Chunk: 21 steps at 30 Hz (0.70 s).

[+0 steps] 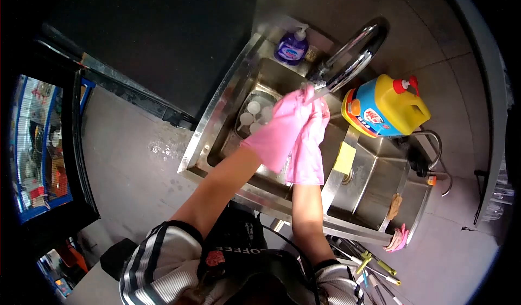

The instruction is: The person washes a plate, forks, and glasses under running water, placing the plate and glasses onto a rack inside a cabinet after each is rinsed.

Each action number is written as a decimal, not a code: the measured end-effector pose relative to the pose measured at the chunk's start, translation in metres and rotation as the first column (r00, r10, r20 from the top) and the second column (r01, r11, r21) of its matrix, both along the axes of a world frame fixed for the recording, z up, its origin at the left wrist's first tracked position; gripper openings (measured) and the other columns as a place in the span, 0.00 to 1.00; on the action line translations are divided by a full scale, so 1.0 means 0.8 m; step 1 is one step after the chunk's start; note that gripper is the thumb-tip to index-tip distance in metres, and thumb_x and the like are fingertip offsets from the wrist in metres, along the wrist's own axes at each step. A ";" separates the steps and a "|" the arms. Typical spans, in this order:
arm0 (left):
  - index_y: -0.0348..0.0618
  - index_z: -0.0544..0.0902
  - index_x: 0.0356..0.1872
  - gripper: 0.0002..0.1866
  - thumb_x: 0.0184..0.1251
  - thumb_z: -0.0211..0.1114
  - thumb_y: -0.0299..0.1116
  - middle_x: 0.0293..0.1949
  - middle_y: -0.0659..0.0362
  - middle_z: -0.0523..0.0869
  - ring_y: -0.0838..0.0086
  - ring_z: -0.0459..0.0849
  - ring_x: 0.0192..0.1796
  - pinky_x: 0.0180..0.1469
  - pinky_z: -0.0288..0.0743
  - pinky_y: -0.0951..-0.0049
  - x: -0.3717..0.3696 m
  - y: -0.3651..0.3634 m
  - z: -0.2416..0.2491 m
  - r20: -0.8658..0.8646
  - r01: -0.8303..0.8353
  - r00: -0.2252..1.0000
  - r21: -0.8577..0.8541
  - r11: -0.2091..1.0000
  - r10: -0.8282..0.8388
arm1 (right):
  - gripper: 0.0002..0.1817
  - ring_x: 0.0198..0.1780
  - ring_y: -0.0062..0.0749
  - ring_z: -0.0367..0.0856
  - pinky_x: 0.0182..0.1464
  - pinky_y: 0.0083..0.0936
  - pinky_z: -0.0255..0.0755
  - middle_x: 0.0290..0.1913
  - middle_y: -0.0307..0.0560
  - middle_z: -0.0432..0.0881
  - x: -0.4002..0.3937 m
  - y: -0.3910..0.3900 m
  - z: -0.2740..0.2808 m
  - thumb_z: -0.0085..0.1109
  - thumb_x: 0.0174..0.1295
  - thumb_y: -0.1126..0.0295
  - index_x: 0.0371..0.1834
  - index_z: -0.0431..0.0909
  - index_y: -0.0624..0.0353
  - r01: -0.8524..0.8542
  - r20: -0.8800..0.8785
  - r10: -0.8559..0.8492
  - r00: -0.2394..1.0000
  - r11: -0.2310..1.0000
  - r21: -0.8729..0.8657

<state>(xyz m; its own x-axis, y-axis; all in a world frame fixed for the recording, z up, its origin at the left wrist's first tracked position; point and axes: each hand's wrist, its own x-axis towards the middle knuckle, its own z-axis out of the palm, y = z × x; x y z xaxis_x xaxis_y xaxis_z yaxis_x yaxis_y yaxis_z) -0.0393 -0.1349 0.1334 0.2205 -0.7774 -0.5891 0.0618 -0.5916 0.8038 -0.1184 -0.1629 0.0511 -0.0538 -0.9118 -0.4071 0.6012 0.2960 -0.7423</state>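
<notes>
My left hand (pixel 288 110) and my right hand (pixel 317 118) both wear loose pink rubber gloves. They are pressed against each other over the left basin of the steel sink (pixel 205 148). Their fingertips meet right below the spout of the chrome faucet (pixel 355 61). The fingers overlap and blur together, so whether either hand grips anything is hidden. Left of the gloves, a container in the basin holds several white scoops (pixel 246 119). A yellow sponge (pixel 344 158) lies on the divider between the basins, to the right of my right hand.
A purple soap pump bottle (pixel 291 50) stands behind the left basin. Right of the faucet is a big yellow detergent jug (pixel 388 107) with a red cap. A brown scrub pad (pixel 394 206) and a pink cloth-like item (pixel 399 238) lie along the right edge. Long-handled tools (pixel 374 267) lean below.
</notes>
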 end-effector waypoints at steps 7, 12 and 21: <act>0.43 0.69 0.72 0.25 0.80 0.54 0.43 0.60 0.51 0.82 0.65 0.85 0.58 0.58 0.78 0.69 0.003 0.013 -0.070 0.483 0.416 0.829 -0.196 0.888 -0.282 | 0.27 0.53 0.37 0.83 0.55 0.32 0.80 0.55 0.52 0.84 -0.031 -0.020 -0.071 0.61 0.71 0.57 0.66 0.70 0.62 -0.217 0.196 0.243 0.950 0.965 -0.144; 0.44 0.70 0.69 0.30 0.70 0.71 0.37 0.60 0.61 0.81 0.78 0.78 0.64 0.63 0.71 0.76 0.029 0.029 -0.138 -0.517 -0.183 0.846 -0.509 0.841 -0.129 | 0.33 0.65 0.39 0.78 0.69 0.38 0.70 0.63 0.52 0.80 -0.003 -0.024 -0.053 0.48 0.76 0.45 0.70 0.70 0.62 -0.235 0.248 0.203 0.947 0.966 0.105; 0.42 0.85 0.51 0.34 0.77 0.44 0.64 0.44 0.50 0.87 0.63 0.85 0.47 0.56 0.77 0.67 0.035 0.005 -0.060 0.314 -0.047 0.949 0.187 0.981 -0.015 | 0.25 0.56 0.35 0.80 0.63 0.31 0.74 0.58 0.45 0.80 0.023 0.016 -0.036 0.67 0.70 0.61 0.65 0.71 0.60 -0.241 -0.098 0.258 0.961 0.958 0.158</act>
